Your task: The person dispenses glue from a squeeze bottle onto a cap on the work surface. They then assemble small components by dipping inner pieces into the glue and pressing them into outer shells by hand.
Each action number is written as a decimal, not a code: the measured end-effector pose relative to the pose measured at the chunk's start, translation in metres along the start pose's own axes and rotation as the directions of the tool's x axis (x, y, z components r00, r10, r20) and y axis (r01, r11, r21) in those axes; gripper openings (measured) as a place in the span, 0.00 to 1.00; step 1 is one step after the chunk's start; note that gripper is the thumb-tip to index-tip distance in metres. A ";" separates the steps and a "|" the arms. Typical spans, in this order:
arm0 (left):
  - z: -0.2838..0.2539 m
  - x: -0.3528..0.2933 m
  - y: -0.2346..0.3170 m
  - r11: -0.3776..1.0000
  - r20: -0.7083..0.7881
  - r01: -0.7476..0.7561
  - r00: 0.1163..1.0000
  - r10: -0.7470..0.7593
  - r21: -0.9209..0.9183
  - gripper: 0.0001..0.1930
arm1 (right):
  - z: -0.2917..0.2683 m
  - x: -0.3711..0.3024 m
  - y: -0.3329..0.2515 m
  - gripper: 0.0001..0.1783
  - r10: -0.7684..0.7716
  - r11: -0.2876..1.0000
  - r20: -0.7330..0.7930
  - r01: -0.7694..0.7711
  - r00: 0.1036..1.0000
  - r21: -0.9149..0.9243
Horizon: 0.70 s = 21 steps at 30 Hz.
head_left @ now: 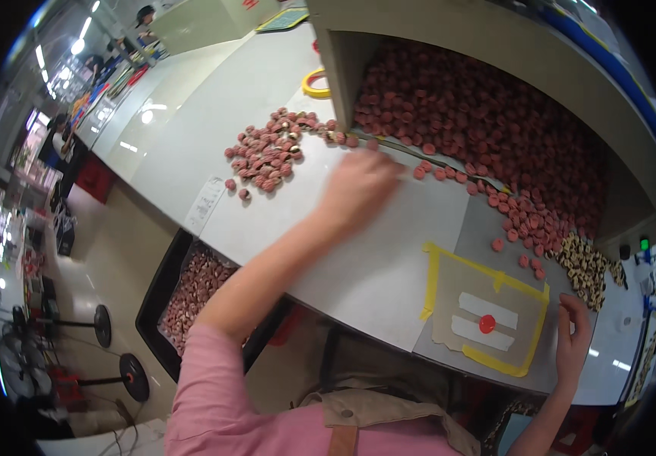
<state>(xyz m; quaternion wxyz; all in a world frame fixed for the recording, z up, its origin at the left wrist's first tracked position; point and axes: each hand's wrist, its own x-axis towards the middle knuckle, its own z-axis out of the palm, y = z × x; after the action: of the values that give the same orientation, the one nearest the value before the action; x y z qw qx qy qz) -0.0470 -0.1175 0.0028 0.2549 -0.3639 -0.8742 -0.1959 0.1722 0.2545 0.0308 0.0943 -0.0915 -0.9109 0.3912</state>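
Note:
My left hand [362, 186] is over the white tabletop, beside the front lip of a large bin, and motion smears its fingers; whether it holds anything is unclear. Left of it lies a loose pile of small round reddish-pink pieces [267, 156], a few showing cream patches. At the right, my right hand [573, 334] is beside a grey mat [449, 319] edged with yellow tape, its thumb and fingers apart and nothing visible in them. A single red round piece [487, 324] sits on the mat between two white strips.
The beige bin [335, 83] is heaped with reddish-pink pieces [449, 106] that spill forward. Cream-and-black pieces [582, 270] lie at the right. A yellow tape roll [315, 83] stands by the bin. Below the left table edge is a black crate [162, 346] of pieces. Floor fans [134, 378] stand left.

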 end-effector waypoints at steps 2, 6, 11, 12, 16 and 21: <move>0.023 0.014 0.024 0.957 -0.054 0.055 0.996 -0.073 -0.285 0.12 | 0.004 0.012 -0.004 0.12 -0.022 0.988 -0.009 0.020 1.000 -0.153; 0.058 0.036 0.046 0.955 -0.073 0.120 0.987 -0.145 -0.270 0.10 | 0.013 0.034 0.001 0.12 -0.085 0.988 0.023 0.087 0.996 -0.127; 0.069 0.031 0.053 0.921 0.027 0.114 0.993 -0.112 -0.373 0.06 | 0.032 0.051 -0.001 0.12 -0.199 0.958 0.021 0.199 0.980 -0.208; 0.069 0.029 0.056 0.926 0.074 0.095 0.995 -0.073 -0.365 0.06 | 0.034 0.057 0.010 0.09 -0.263 0.954 -0.006 0.259 0.965 -0.152; 0.037 0.015 0.063 0.927 0.008 0.068 0.998 -0.070 -0.368 0.09 | 0.021 0.074 0.007 0.06 -0.343 0.898 0.102 0.358 0.934 -0.258; 0.014 -0.007 0.094 0.657 0.161 0.424 0.892 -0.423 -0.623 0.11 | 0.000 0.068 0.005 0.07 -0.146 0.980 0.156 0.164 0.977 -0.110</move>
<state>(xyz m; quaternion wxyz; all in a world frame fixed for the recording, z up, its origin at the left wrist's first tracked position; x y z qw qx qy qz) 0.0215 -0.0519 0.0022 0.0611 -0.2153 -0.8136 -0.5367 0.1071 0.2740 0.0336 0.0512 0.0034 -0.9420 0.3317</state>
